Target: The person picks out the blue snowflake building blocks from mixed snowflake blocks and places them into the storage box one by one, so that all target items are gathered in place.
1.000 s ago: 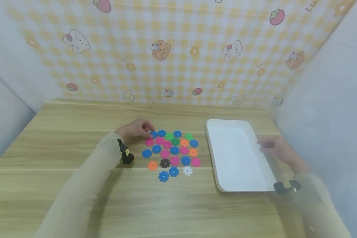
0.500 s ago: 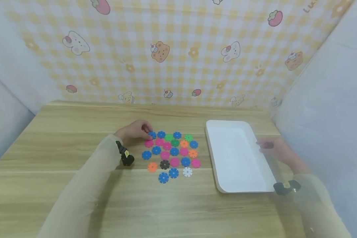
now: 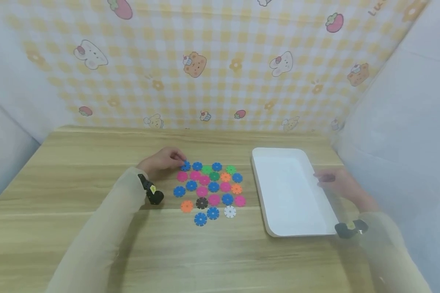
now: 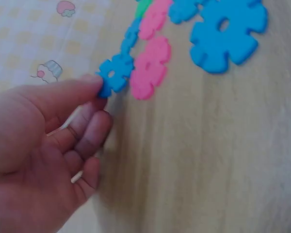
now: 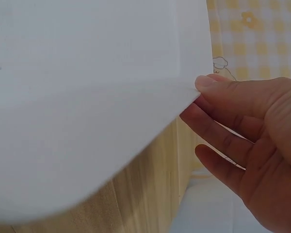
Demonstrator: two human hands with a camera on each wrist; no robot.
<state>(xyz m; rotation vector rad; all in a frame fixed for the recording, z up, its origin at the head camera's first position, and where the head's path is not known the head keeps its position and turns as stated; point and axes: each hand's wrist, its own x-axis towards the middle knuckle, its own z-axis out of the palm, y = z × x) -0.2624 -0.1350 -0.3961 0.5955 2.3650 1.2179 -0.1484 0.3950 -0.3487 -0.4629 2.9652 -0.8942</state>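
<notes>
While the right hand (image 3: 338,183) grips a white tray (image 3: 295,195) by its rim, the left hand (image 3: 164,158) pinches a blue disc (image 4: 120,67) at the cluster's far-left corner, now shifted slightly leftward, just clear of the neighbouring disc (image 3: 200,166).

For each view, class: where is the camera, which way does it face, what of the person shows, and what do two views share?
Head: on the head, facing forward and down at the table, discs and white tray; both sleeves, left hand and right hand show.
Left wrist: worn there, facing that hand pinching a blue disc; only that hand shows.
Right wrist: worn there, facing that hand pinching the white tray; only that hand shows.
Shared: head and left wrist both show the blue disc.
</notes>
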